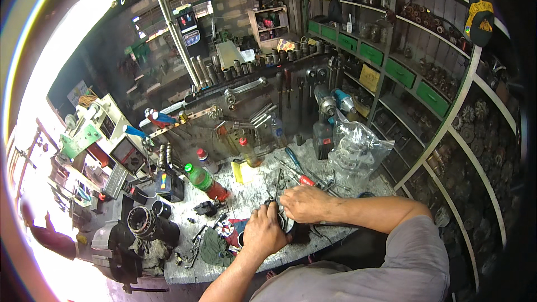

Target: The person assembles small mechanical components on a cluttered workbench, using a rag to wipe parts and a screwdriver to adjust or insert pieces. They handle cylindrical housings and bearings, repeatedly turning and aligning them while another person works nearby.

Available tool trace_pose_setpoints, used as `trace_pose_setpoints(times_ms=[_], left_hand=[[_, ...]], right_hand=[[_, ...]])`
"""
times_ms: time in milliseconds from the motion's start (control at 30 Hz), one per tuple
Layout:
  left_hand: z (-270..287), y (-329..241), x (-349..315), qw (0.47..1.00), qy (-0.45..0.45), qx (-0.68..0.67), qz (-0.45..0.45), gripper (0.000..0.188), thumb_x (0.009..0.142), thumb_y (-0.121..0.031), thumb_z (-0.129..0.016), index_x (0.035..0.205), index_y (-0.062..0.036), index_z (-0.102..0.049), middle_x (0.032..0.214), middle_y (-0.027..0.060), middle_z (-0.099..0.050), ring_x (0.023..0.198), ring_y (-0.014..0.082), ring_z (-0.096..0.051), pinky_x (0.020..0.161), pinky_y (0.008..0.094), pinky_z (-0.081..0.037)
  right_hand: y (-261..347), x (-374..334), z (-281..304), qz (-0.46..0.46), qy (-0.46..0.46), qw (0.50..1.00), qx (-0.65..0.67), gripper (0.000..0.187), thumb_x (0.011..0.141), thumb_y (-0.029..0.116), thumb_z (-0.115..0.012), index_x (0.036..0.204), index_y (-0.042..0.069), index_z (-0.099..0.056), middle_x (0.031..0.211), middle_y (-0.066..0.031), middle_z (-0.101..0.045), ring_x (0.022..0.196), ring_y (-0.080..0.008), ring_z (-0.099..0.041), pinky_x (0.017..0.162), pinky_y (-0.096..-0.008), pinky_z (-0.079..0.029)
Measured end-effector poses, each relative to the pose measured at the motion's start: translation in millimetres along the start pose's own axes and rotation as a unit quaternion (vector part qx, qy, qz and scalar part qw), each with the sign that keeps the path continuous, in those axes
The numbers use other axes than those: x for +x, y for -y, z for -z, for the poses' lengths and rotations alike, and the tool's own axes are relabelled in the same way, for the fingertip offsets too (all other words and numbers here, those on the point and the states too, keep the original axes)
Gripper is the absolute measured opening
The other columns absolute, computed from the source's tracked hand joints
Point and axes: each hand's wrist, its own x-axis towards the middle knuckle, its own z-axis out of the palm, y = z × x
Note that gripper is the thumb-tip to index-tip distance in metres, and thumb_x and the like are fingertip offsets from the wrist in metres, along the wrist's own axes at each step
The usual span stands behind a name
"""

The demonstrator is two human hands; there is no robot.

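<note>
**Close over a round metal part [288,225]**

Clasps it with the left hand [264,231]; curls the right hand [304,203] beside it, cannot tell around what. Holds it near the front of the workbench [258,189], right of a dark green cloth [217,248].

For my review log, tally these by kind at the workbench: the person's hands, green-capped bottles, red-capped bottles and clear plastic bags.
Hands: 2 (left hand, right hand)
Green-capped bottle: 1
Red-capped bottles: 2
Clear plastic bag: 1
Total: 6
</note>
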Motion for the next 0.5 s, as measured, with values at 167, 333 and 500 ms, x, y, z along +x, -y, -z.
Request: trace_pose_setpoints(times_ms=[167, 333, 500], left_hand=[[0.0, -0.6, -0.7, 1.000, -0.006, 0.003, -0.004, 0.101, 0.068, -0.038, -0.097, 0.148, 0.0049, -0.051, 0.127, 0.0243, -0.065, 0.118, 0.0460, -0.066, 0.102, 0.0511, -0.058], [1.2, -1.8, -0.6, 1.000, 0.005, -0.002, 0.006, 0.101, 0.068, -0.037, -0.097, 0.147, 0.0048, -0.051, 0.128, 0.0247, -0.064, 0.118, 0.0460, -0.066, 0.102, 0.0515, -0.058], [1.5, -1.9, -0.4, 1.000, -0.004, -0.008, 0.011, 0.098, 0.068, -0.034, -0.096, 0.147, 0.0036, -0.051, 0.126, 0.0247, -0.064, 0.117, 0.0464, -0.066, 0.102, 0.0524, -0.058]], right_hand=[[1.6, 0.6, -1.7, -0.060, 0.070, 0.996, 0.012, 0.043, 0.109, 0.034, -0.059, 0.089, 0.000, -0.077, 0.090, -0.0234, -0.079, 0.089, -0.0414, -0.078, 0.084, -0.0545, -0.061], [3.2, 2.8, 4.9, -0.038, 0.085, 0.996, 0.006, 0.043, 0.108, 0.035, -0.061, 0.097, -0.003, -0.076, 0.097, -0.0244, -0.079, 0.093, -0.0416, -0.078, 0.087, -0.0535, -0.061], [5.5, 1.3, 5.1, -0.068, 0.056, 0.996, 0.005, 0.037, 0.105, 0.032, -0.062, 0.093, -0.001, -0.075, 0.093, -0.0239, -0.078, 0.092, -0.0413, -0.078, 0.086, -0.0521, -0.062]])
